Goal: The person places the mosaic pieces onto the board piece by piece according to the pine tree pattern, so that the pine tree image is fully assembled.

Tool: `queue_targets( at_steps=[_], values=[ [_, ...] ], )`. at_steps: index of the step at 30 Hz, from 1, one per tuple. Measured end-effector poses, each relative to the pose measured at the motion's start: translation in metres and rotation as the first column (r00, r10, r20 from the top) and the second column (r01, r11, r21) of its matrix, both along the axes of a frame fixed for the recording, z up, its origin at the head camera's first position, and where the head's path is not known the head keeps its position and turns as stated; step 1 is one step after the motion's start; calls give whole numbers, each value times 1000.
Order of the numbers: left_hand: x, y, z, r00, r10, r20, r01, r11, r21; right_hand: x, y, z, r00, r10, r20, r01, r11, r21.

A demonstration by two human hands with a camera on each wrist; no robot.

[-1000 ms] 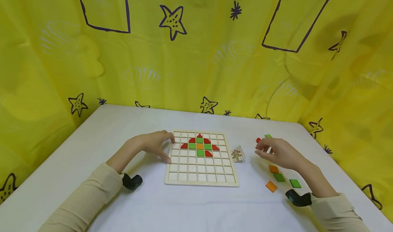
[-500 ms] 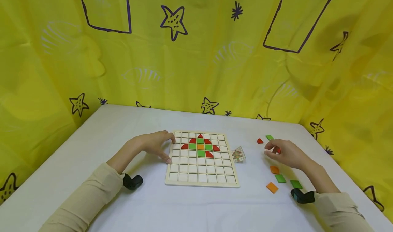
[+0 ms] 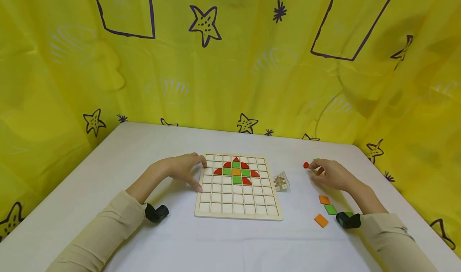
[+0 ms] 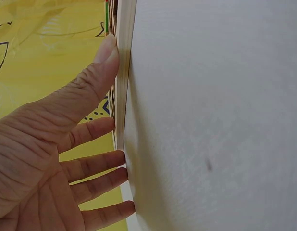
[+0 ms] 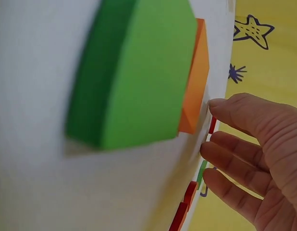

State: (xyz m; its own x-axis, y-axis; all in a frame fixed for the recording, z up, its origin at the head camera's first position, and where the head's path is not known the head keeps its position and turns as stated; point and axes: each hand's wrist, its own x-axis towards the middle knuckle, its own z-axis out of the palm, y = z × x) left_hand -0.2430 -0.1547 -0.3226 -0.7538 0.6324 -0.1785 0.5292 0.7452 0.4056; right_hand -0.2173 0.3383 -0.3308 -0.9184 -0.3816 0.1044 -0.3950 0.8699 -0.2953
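Observation:
My left hand (image 3: 181,170) rests against the left edge of a wooden grid board (image 3: 230,215), thumb and fingers spread along its side. In the left wrist view, the thumb (image 4: 98,67) touches the board's edge (image 4: 124,62), with the fingers fairly straight. On the board, red, green and orange tiles (image 3: 236,171) form a pattern around one orange square. My right hand (image 3: 333,176) is low over loose tiles right of the board, fingers bent, with nothing visible between them. A red tile (image 3: 306,165) lies just beyond its fingertips; a green tile (image 3: 316,159) is partly hidden behind the hand.
A small pattern card (image 3: 281,181) stands tilted at the board's right edge. Nearer me lie orange tiles (image 3: 321,220) and green tiles (image 3: 330,209), one partly covered by the right wrist camera (image 3: 347,220). A yellow curtain (image 3: 230,64) surrounds the white table (image 3: 162,248).
My right hand first drew back to the right from the red tile, then shifted slightly forward toward it. The left hand has stayed at the board's edge.

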Motion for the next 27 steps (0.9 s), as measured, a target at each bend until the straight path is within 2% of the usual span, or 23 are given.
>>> queue_targets(
  at_steps=[8, 17, 27],
  values=[
    [0, -1, 3, 1000, 7, -4, -7, 1000, -9, -11, 1, 2, 1000, -6, 23, 6, 1000, 15],
    [1, -1, 1, 1000, 9, 13, -9, 1000, 1, -23, -1, 2, 999, 0, 54, -2, 1000, 31],
    [2, 0, 2, 1000, 9, 16, -9, 1000, -1, -30, -7, 5, 994, -16, 106, 10, 998, 58]
  ],
)
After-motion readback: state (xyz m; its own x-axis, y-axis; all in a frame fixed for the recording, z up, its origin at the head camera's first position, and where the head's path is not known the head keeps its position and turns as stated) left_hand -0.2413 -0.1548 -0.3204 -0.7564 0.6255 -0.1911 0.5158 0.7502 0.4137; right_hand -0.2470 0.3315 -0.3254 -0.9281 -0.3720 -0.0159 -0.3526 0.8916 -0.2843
